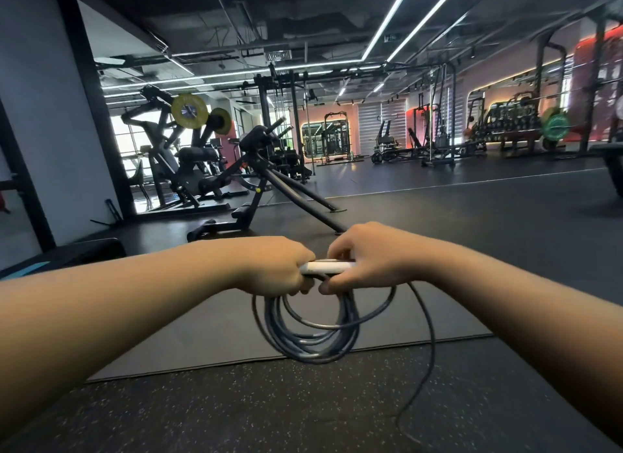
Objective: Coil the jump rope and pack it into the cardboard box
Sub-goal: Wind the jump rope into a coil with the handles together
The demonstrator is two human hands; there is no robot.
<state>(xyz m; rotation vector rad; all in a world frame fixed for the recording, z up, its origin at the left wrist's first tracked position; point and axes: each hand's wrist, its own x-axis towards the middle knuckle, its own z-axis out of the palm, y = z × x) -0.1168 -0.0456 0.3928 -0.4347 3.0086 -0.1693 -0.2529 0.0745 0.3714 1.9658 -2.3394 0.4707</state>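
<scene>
Dim gym hall with black rubber floor (472, 223), strip lights overhead, weight machines along the far walls; a smooth dark mat (209, 334) laid across the speckled flooring up front. Angled black bench frame (269, 189) standing well beyond the hands. No cardboard box anywhere in view.

Left hand (276, 267) and right hand (374, 260) held out level above the mat, knuckles nearly meeting, both closed. Between them a white handle (325, 267) lying crosswise, pinched at each end. Jump rope (310, 338) hanging below in a bundle of several dark loops, gathered under the left fist, with one wider loop slack on the right. Loose tail (428, 351) dropping from the right hand toward the floor and trailing off near the bottom edge; second handle not visible.

Coiling step, most likely, and well advanced though unfinished: tail still uncoiled. Next move probably calls for keeping the left fist clamped on the bundle while the right draws the tail up into one more loop of matching size, then tucking the ends so nothing springs open. After that, finding the box.
</scene>
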